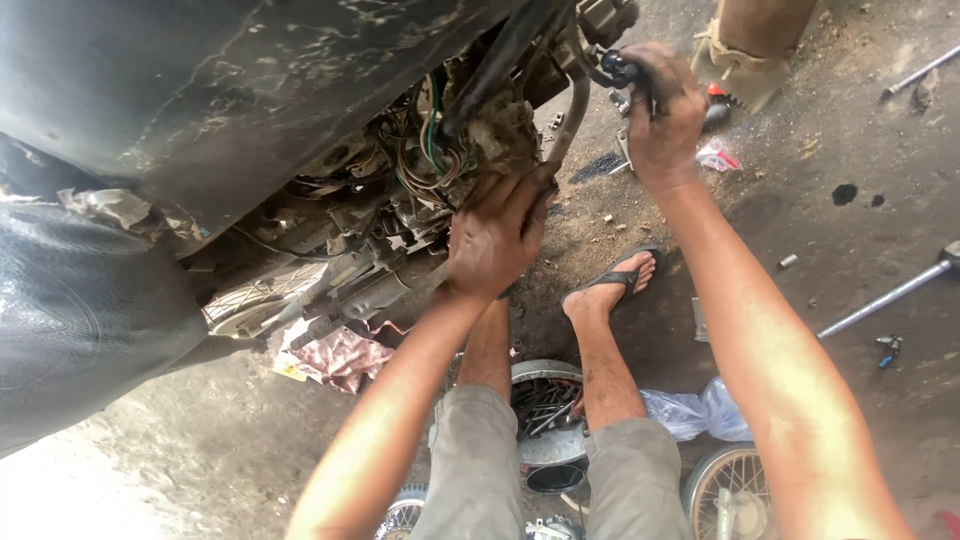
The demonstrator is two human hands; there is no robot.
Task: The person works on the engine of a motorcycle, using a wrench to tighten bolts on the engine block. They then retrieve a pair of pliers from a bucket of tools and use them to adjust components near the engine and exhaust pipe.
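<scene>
1. Engine [400,190] sits under the dark tank [230,80]; bare floor [830,140] opens to the engine's right.
2. Left hand [495,235] presses flat, fingers spread, on the engine's right side beside the wire bundle [430,150].
3. Right hand [662,105], above and right of the engine, is closed around a black handle [618,68].
4. Long metal bar [890,295] lies far right of the engine.

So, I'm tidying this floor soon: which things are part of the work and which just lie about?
In hand:
left hand on the wiring cluster
right hand gripping a black handle

Lying about:
metal rod
pink rag
plastic bag
</scene>
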